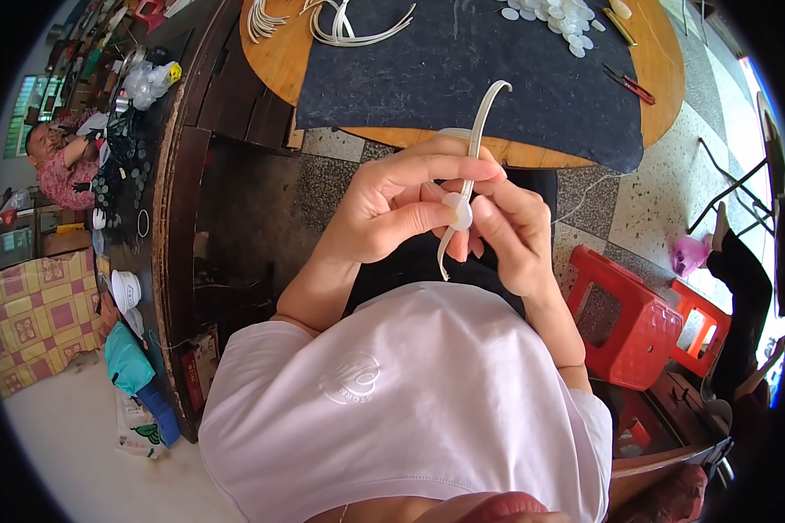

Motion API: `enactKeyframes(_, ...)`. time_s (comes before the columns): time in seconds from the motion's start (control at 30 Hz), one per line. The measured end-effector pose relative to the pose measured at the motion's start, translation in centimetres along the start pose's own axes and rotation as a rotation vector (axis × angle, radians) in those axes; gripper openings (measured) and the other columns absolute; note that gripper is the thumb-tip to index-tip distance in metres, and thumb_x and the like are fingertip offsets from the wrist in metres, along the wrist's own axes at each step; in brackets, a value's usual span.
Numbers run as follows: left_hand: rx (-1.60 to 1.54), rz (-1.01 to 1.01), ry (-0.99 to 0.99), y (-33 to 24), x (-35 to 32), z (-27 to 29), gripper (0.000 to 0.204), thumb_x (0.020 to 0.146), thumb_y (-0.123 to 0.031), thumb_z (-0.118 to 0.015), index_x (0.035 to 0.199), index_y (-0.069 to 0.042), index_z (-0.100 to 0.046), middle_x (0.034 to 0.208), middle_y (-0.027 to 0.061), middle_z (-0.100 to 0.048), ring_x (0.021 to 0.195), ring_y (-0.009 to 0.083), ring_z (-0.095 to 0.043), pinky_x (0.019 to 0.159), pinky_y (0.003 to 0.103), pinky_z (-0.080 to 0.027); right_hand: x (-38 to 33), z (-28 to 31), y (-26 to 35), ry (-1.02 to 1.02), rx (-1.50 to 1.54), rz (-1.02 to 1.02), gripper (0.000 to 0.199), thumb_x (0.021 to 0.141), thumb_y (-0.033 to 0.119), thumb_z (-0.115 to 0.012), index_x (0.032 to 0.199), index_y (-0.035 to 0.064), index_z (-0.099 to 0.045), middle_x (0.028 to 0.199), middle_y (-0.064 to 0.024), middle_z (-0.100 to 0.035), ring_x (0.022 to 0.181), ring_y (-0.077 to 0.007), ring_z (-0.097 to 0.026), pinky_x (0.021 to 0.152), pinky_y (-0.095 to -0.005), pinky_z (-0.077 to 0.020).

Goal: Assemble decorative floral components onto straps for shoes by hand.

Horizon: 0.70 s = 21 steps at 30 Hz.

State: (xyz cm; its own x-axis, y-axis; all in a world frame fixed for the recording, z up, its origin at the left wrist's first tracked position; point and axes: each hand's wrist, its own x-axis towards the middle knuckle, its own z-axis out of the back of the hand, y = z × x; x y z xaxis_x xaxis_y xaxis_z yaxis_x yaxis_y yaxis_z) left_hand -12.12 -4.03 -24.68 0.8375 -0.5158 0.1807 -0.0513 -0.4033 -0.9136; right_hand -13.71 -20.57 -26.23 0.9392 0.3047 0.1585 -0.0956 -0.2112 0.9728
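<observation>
Both hands meet in front of my chest, just short of the table edge. My left hand (pixel 382 213) pinches a small translucent white disc (pixel 459 212) with its thumb, and its index finger lies across a narrow off-white strip (pixel 477 131). That strip curves up above the fingers and its short lower end hangs below the disc. Whether it passes through the disc or behind it, I cannot tell. Fingers curled behind the strip, my right hand (pixel 521 228) is closed, its thumb beside the disc. Its fingertips are partly hidden.
Ahead is a round wooden table (pixel 275 61) with a dark cloth (pixel 384 96). It bears bundled strips (pixel 349 37), a pile of translucent discs (pixel 563 16) and red-handled snips (pixel 630 84). Red stools (pixel 624 327) stand at right. A person (pixel 65 166) sits beyond a dark bench at left.
</observation>
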Motion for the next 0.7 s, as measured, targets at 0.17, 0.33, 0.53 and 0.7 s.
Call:
enactKeyframes(0.17, 0.219, -0.069, 0.07, -0.1, 0.1, -0.4, 0.041, 0.075, 0.017, -0.044, 0.114, 0.006, -0.053, 0.117, 0.0165, -0.049, 0.068, 0.0187, -0.062, 0.057, 0.025, -0.053, 0.0, 0.7, 0.2, 0.063, 0.138, -0.062, 0.022, 0.091, 0.011, -0.048, 0.084, -0.0047, -0.062, 0.064, -0.0068, -0.06, 0.05, -0.0086, -0.056, 0.045, -0.0201, -0.0435)
enactKeyframes(0.33, 0.182, -0.047, 0.103, -0.2, 0.3, -0.5, 0.042, 0.074, 0.018, -0.044, 0.113, 0.006, -0.054, 0.116, 0.0162, -0.049, 0.068, 0.0181, -0.062, 0.059, 0.024, -0.053, 0.0, 0.6, 0.5, 0.048, 0.162, -0.009, 0.025, 0.091, 0.013, -0.048, 0.081, -0.0043, -0.063, 0.063, -0.0076, -0.06, 0.051, -0.0094, -0.058, 0.044, -0.0199, -0.0443)
enactKeyframes(0.53, 0.207, -0.069, 0.1, 0.5, 0.5, -0.5, 0.041, 0.074, 0.018, -0.043, 0.112, 0.007, -0.054, 0.114, 0.0161, -0.05, 0.068, 0.0181, -0.062, 0.059, 0.024, -0.053, 0.0, 0.8, 0.5, 0.027, 0.066, 0.082, 0.026, 0.09, 0.011, -0.048, 0.076, -0.0047, -0.063, 0.064, -0.0074, -0.06, 0.052, -0.0102, -0.059, 0.043, -0.0197, -0.0444)
enactKeyframes(0.7, 0.253, -0.252, 0.178, 0.9, 0.7, 0.2, 0.039, 0.075, 0.016, -0.044, 0.111, 0.007, -0.054, 0.112, 0.0165, -0.05, 0.073, 0.0196, -0.062, 0.059, 0.025, -0.054, -0.1, 0.1, 0.9, -0.075, -0.042, 0.187, 0.025, 0.089, 0.008, -0.048, 0.073, -0.0051, -0.062, 0.061, -0.0069, -0.059, 0.05, -0.0096, -0.057, 0.043, -0.0202, -0.0441)
